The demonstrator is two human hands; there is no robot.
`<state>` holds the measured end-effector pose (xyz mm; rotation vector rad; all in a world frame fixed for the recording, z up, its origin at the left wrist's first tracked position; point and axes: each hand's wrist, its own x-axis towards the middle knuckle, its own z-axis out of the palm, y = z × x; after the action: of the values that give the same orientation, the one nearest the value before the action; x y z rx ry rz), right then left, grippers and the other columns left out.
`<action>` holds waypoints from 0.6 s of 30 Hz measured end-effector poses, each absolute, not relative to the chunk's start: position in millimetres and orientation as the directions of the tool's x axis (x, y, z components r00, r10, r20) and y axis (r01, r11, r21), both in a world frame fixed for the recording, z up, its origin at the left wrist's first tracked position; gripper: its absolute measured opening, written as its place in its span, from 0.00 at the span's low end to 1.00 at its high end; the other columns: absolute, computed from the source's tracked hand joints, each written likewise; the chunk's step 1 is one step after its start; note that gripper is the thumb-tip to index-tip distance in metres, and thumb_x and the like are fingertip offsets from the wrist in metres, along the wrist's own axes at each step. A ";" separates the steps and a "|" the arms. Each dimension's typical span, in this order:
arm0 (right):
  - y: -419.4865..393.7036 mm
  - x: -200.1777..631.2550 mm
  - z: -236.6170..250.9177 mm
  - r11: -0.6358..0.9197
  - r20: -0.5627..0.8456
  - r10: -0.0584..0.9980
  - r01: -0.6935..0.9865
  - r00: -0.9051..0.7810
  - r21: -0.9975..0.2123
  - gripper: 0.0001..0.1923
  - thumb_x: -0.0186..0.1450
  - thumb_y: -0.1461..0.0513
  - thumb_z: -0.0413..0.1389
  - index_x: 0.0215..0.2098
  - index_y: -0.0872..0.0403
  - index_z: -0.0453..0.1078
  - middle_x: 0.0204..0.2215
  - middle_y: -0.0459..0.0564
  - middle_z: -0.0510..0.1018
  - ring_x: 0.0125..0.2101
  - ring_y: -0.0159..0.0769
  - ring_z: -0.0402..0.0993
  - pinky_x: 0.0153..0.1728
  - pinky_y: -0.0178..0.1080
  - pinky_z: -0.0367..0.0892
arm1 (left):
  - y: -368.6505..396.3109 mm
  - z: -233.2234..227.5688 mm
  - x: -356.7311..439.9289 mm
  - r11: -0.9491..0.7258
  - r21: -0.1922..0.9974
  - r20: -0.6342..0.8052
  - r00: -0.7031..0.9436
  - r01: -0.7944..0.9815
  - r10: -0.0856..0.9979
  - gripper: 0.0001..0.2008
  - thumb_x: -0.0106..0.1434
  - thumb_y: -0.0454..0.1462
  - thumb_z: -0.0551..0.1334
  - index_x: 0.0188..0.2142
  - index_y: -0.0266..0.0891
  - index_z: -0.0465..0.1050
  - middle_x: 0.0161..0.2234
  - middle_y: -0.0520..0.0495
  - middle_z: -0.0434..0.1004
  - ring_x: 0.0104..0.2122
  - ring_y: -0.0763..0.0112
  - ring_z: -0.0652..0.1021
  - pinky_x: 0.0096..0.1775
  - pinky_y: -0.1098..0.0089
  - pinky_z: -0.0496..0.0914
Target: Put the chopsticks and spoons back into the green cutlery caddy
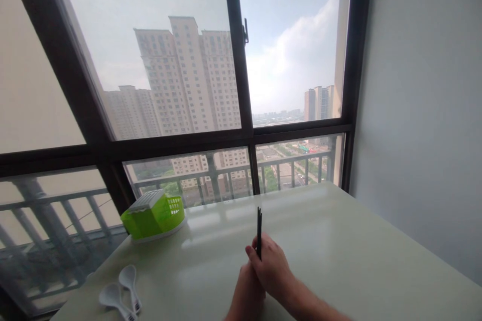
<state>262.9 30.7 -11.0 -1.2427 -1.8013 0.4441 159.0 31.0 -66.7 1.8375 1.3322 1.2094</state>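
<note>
My right hand (271, 267) holds thin black chopsticks (259, 225) upright over the pale table (339, 241), their tips pointing up. My left hand (246, 296) sits just under and behind the right one, mostly covered by it; whether it grips the lower ends of the chopsticks is hidden. A green plastic basket (153, 214) lies tipped on its side near the table's far left corner. Two white spoons (122, 291) lie side by side at the table's left front edge.
A large dark-framed window (241, 85) with a balcony railing runs along the far side of the table. A plain white wall (422, 110) borders the table on the right.
</note>
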 end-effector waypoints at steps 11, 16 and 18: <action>54.7 389.4 -17.3 -0.024 -0.069 0.998 0.930 -0.001 -0.366 0.15 0.71 0.62 0.50 0.36 0.59 0.78 0.36 0.63 0.83 0.39 0.46 0.81 0.36 0.38 0.66 | 9.1 -50.5 161.4 -0.455 0.687 0.284 0.368 0.566 0.886 0.06 0.66 0.40 0.62 0.41 0.43 0.73 0.33 0.52 0.79 0.30 0.72 0.75 0.37 0.72 0.67; 33.4 431.7 -40.5 -0.148 -0.037 0.989 0.969 0.144 -0.198 0.15 0.72 0.63 0.48 0.40 0.60 0.77 0.40 0.67 0.82 0.42 0.53 0.82 0.39 0.43 0.68 | 11.9 -52.2 164.0 -0.470 0.642 0.248 0.416 0.605 0.875 0.04 0.65 0.38 0.62 0.33 0.42 0.73 0.31 0.52 0.77 0.30 0.72 0.74 0.35 0.72 0.63; 26.9 433.0 -49.4 -0.166 0.034 0.984 0.975 0.173 -0.149 0.15 0.74 0.60 0.46 0.44 0.58 0.74 0.38 0.64 0.82 0.41 0.52 0.82 0.39 0.43 0.69 | 11.5 -50.9 164.5 -0.479 0.641 0.248 0.429 0.600 0.869 0.04 0.64 0.38 0.62 0.33 0.42 0.74 0.31 0.51 0.77 0.31 0.71 0.74 0.36 0.72 0.63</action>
<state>433.0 26.9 -49.4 -2.2979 -1.9338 0.1051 164.5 11.5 -50.9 2.2255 1.2408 0.7799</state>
